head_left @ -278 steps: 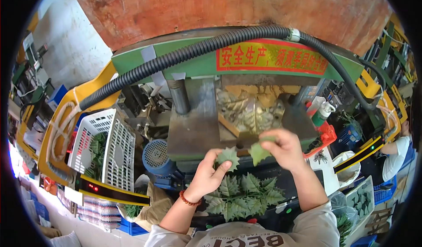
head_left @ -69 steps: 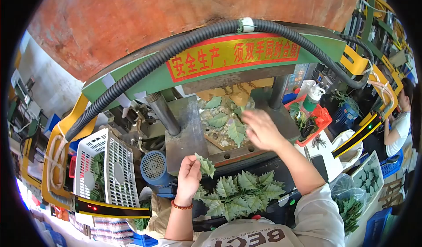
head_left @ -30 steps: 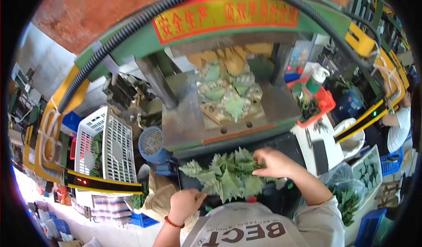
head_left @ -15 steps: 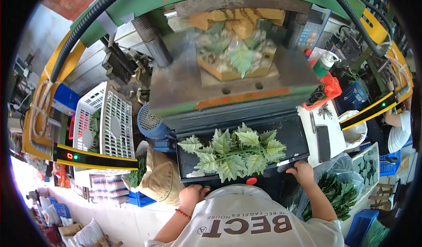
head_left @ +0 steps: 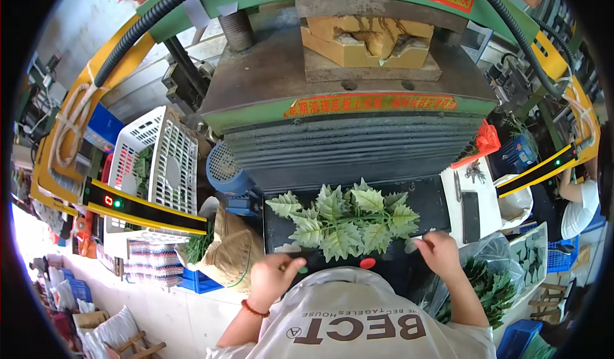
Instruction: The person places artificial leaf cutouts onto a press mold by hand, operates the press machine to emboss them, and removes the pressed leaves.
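A bunch of green artificial leaves (head_left: 348, 221) with pale edges lies on a black tray (head_left: 278, 231) in front of me. My left hand (head_left: 272, 279) is just off the tray's front left edge, beside a green button (head_left: 302, 270). Its fingers curl loosely, the thumb apart, and I see nothing in them. Over the front right edge is my right hand (head_left: 440, 255), its thumb and index finger apart near a whitish patch (head_left: 412, 245). It holds nothing that I can see. A red button (head_left: 367, 264) sits between the hands.
Behind the tray stands a press with a heavy metal plate (head_left: 256, 81) and a yellowish mould (head_left: 364, 52). Yellow-black sensor bars (head_left: 150, 212) flank me. A white basket (head_left: 173, 167) and a brown sack (head_left: 233, 247) are left; a black phone-like slab (head_left: 471, 215) and bagged leaves (head_left: 483, 288) are right.
The press's mould halves have come together, hiding the leaf piece seen between them before. My left hand has lifted off the green button, and my right hand has risen slightly. The view has shifted.
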